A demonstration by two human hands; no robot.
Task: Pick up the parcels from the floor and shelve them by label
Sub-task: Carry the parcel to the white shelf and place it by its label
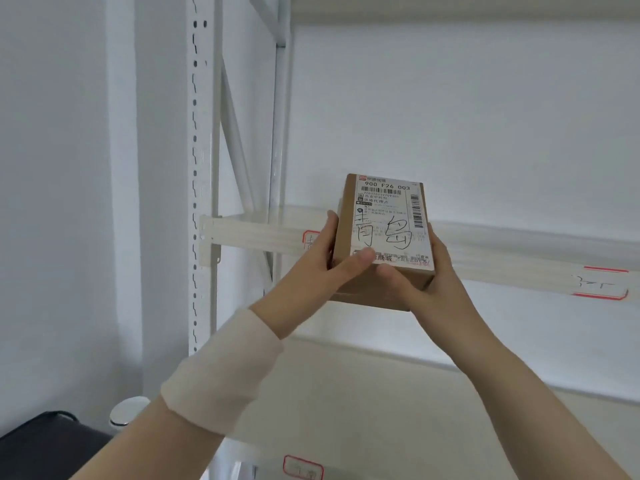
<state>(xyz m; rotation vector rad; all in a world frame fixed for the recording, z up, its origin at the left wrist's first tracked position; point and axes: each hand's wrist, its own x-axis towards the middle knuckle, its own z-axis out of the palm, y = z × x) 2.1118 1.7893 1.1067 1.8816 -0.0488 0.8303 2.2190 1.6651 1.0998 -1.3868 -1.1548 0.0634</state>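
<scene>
A small brown cardboard parcel [386, 230] is held up in front of a white metal shelf rack, at the height of the middle shelf beam [256, 233]. Its white shipping label faces me, with barcodes and two large handwritten characters. My left hand [332, 252] grips the parcel's left side, thumb lying across the label's lower edge. My right hand [424, 277] holds the lower right corner from beneath and the side. A red-bordered tag [310, 239] on the beam is partly hidden behind my left hand.
Another red-bordered tag [601, 282] sits on the same beam at the right, and a third tag [303, 467] on the lower beam. The white upright post [201, 168] stands at the left. A dark object [45, 445] and a white round bin lid [128, 412] lie at bottom left.
</scene>
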